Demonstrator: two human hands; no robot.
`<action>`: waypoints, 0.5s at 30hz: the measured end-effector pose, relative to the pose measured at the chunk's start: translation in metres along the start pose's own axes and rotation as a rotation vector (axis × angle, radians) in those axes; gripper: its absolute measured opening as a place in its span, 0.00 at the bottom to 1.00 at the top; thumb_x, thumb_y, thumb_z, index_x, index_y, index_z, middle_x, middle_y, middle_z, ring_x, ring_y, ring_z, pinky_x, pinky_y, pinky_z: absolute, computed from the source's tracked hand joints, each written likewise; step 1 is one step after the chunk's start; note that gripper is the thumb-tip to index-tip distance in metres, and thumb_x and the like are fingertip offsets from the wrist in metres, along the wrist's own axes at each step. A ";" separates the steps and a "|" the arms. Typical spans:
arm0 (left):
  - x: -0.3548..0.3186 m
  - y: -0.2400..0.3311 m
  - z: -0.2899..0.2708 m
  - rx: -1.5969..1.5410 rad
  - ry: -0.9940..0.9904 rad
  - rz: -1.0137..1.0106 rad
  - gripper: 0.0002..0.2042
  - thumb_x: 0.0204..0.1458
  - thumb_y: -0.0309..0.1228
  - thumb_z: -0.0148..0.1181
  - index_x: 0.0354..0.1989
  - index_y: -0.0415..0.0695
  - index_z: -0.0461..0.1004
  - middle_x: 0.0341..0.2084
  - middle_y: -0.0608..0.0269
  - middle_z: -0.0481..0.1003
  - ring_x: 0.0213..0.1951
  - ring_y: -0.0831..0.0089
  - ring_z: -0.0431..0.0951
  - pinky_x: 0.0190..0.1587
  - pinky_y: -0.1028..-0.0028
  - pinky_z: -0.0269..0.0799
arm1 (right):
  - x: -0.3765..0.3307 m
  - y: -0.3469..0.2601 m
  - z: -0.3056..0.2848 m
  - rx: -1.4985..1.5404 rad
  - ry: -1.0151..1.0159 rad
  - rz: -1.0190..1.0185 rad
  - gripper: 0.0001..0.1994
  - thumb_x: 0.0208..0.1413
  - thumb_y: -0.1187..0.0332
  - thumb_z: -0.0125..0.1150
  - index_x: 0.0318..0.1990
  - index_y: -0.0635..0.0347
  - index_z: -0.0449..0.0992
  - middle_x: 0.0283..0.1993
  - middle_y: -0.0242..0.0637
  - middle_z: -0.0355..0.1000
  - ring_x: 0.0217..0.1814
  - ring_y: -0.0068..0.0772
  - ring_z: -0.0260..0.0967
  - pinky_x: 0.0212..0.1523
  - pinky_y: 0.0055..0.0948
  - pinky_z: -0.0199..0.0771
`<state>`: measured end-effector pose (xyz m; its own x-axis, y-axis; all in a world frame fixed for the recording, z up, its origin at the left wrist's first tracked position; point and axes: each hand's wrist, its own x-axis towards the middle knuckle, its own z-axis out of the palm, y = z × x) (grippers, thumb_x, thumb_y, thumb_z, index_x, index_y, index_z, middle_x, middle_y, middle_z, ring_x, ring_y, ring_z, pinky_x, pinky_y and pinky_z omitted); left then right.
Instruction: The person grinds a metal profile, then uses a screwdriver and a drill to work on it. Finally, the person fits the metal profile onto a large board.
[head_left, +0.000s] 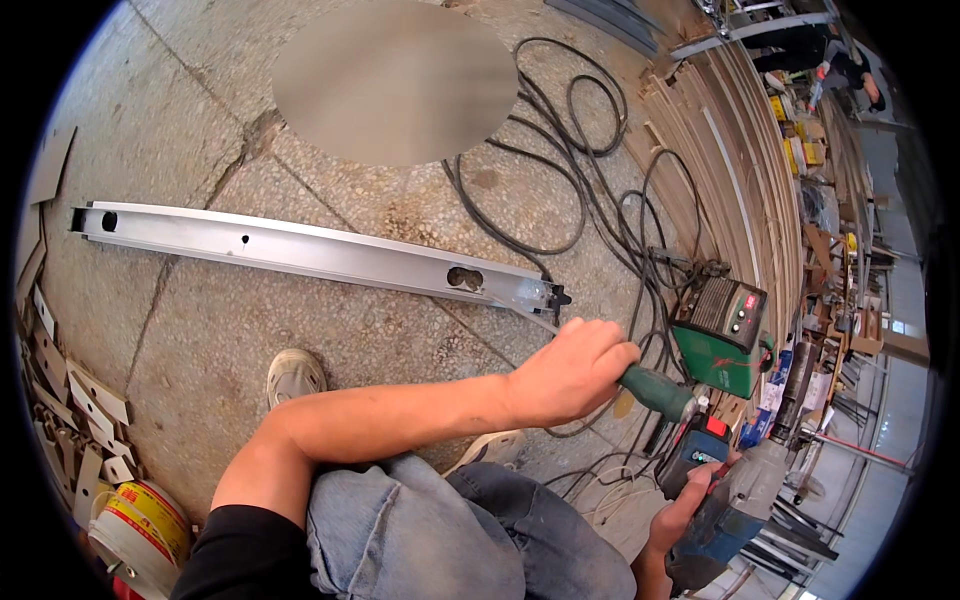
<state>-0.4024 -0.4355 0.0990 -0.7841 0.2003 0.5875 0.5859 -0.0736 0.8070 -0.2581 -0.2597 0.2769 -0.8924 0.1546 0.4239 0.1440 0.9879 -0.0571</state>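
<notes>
A long silver metal channel (300,245) lies across the floor, with oblong and round cut-outs and a dark fitting at its right end. My left hand (575,372) is closed round a green-handled tool (655,392). Its thin metal shaft points at the channel's right end, close to the larger cut-out; whether the tip touches is unclear. Lower right, my right hand (690,500) grips a blue-and-grey power tool (755,480) with a red button on its blue block. Part of this tool and several of my right fingers are hidden.
A green welding machine (718,335) stands to the right, beside tangled black cables (590,190). Long strips (710,150) are stacked behind it. At lower left are a bucket (145,530) and metal plates (85,400). A blurred oval hides some floor; another person works far right.
</notes>
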 end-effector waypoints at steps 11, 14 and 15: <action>-0.008 -0.010 -0.013 -0.019 0.078 -0.036 0.24 0.42 0.21 0.71 0.51 0.43 0.72 0.41 0.55 0.72 0.43 0.51 0.74 0.46 0.58 0.68 | 0.012 -0.011 -0.002 0.005 -0.056 -0.042 0.17 0.72 0.70 0.50 0.61 0.71 0.73 0.45 0.39 0.71 0.47 0.33 0.67 0.54 0.33 0.69; -0.010 -0.011 -0.017 -0.026 0.063 -0.050 0.25 0.42 0.20 0.72 0.51 0.43 0.72 0.41 0.54 0.72 0.43 0.50 0.75 0.46 0.57 0.69 | 0.042 0.000 -0.035 0.050 0.063 -0.077 0.19 0.72 0.65 0.51 0.60 0.74 0.71 0.48 0.43 0.71 0.53 0.38 0.68 0.59 0.38 0.70; -0.006 -0.009 -0.020 -0.030 0.063 -0.045 0.25 0.42 0.20 0.72 0.51 0.43 0.72 0.41 0.53 0.73 0.43 0.50 0.75 0.46 0.57 0.69 | 0.056 0.010 -0.050 0.092 0.141 -0.145 0.18 0.72 0.65 0.51 0.57 0.75 0.71 0.48 0.44 0.71 0.52 0.38 0.68 0.58 0.38 0.70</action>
<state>-0.4076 -0.4557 0.0892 -0.8216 0.1418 0.5522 0.5439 -0.0953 0.8337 -0.2852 -0.2412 0.3457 -0.8316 0.0138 0.5553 -0.0272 0.9975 -0.0656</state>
